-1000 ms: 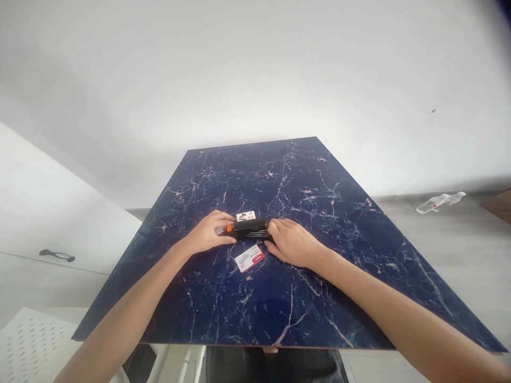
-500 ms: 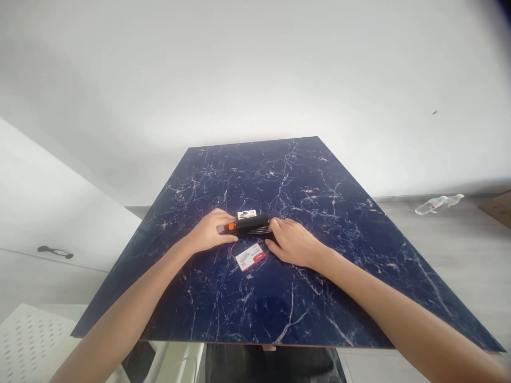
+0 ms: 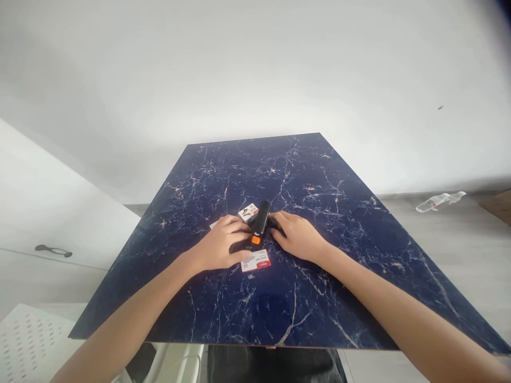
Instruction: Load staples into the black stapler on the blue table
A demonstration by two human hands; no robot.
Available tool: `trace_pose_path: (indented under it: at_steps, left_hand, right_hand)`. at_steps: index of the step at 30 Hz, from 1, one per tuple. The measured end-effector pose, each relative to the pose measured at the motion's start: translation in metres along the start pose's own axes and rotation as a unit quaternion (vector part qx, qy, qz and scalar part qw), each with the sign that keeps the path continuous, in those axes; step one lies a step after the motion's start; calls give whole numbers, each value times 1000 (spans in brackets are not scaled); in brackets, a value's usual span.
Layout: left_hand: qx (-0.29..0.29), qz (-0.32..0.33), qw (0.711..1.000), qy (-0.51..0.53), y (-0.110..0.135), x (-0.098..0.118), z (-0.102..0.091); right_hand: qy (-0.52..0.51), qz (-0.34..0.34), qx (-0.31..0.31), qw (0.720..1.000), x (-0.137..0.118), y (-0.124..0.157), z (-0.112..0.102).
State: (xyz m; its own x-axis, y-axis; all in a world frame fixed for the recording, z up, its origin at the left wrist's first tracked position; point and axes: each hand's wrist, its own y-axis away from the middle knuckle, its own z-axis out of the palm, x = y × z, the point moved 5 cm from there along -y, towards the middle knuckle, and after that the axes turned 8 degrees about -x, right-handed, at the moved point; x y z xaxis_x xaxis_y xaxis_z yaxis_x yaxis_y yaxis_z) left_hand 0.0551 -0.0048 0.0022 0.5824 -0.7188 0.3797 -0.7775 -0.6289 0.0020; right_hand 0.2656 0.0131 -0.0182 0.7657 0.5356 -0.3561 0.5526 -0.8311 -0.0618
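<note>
A black stapler [image 3: 261, 218] with an orange end lies on the blue marbled table [image 3: 255, 175], its orange end towards me. On its left, my left hand [image 3: 223, 242] has its fingers apart, with the fingertips at the stapler's side. The thumb of that hand reaches over a red and white small box [image 3: 259, 260], covering part of it. My right hand [image 3: 297, 234] rests on the stapler's other side, fingers loosely bent and thumb apart, tips close against it. Behind the left fingers sits another small white and red box [image 3: 248, 211], partly hidden.
A white wall [image 3: 255, 69] rises beyond the table's far edge. To the left is a white cabinet door with a dark handle [image 3: 54, 250]. A clear plastic bottle [image 3: 433, 202] lies on the floor at right, near a brown cardboard piece [image 3: 497, 208].
The stapler has turned from lying crosswise to pointing towards me. My left hand has loosened from its orange end and spread its fingers. The near box has turned slightly and shifted right.
</note>
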Motion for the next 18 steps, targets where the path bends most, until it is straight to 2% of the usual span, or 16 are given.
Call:
trace_pose_path:
  at_steps: [6, 10, 12, 15, 17, 18]
  left_hand:
    - [-24, 82, 996, 19, 2, 32, 13]
    - [-16, 88, 996, -29, 7, 24, 4]
    - [-5, 67, 996, -65, 6, 15, -1]
    - [56, -33, 990, -126, 2, 6, -6]
    - [75, -72, 986, -132, 0, 8, -3]
    - [72, -71, 988, -121, -1, 12, -1]
  right_hand:
    - [-94, -4, 22, 995, 4, 1, -5]
    - [-122, -12, 23, 992, 5, 2, -7]
    - [-116, -14, 21, 993, 6, 2, -5]
    - [-93, -22, 19, 995, 7, 2, -2]
    - [-76, -35, 16, 996, 7, 2, 0]
    - [-69, -39, 15, 997, 7, 2, 0]
